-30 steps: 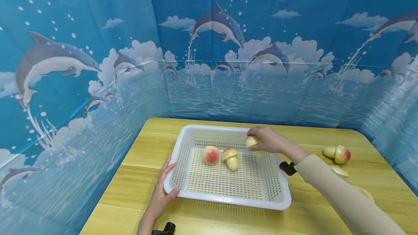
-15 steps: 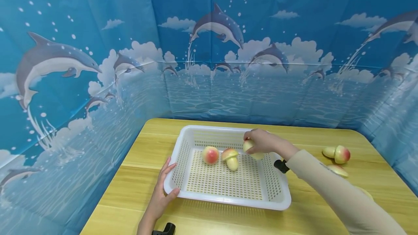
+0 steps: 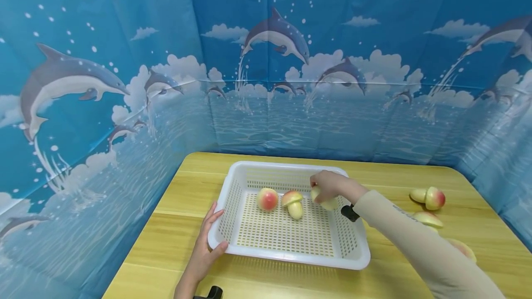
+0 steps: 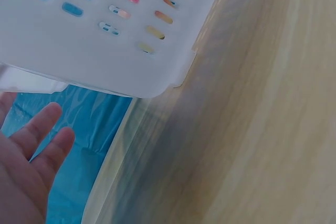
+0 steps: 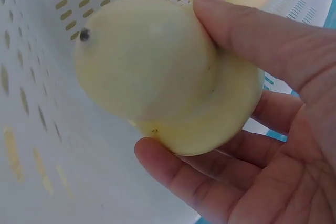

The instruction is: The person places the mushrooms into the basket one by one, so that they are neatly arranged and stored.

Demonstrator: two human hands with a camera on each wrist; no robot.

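My right hand (image 3: 331, 186) reaches into the right part of a white perforated plastic basket (image 3: 287, 256) and holds a pale yellow toy mushroom (image 5: 152, 61). In the right wrist view the thumb lies on one side and the fingers curl round the cap, with the rounded stem facing the camera. A second toy mushroom (image 3: 295, 209) with a reddish cap lies mid-basket, beside a round red-and-yellow one (image 3: 268, 199) whose stem is hidden. At the basket's left near corner, my left hand (image 3: 202, 249) rests against the rim, its fingers spread and fairly straight.
Right of the basket, on the wooden table (image 3: 162, 239), lie a toy mushroom (image 3: 434, 198) on its side and several more yellow-and-red pieces (image 3: 428, 218), partly hidden by the right sleeve (image 3: 420, 239). A blue dolphin-print curtain (image 3: 266, 123) surrounds the table's back and sides.
My right hand has gone lower into the basket and slightly left, with the mushroom still held. My left hand stays at the basket's corner.
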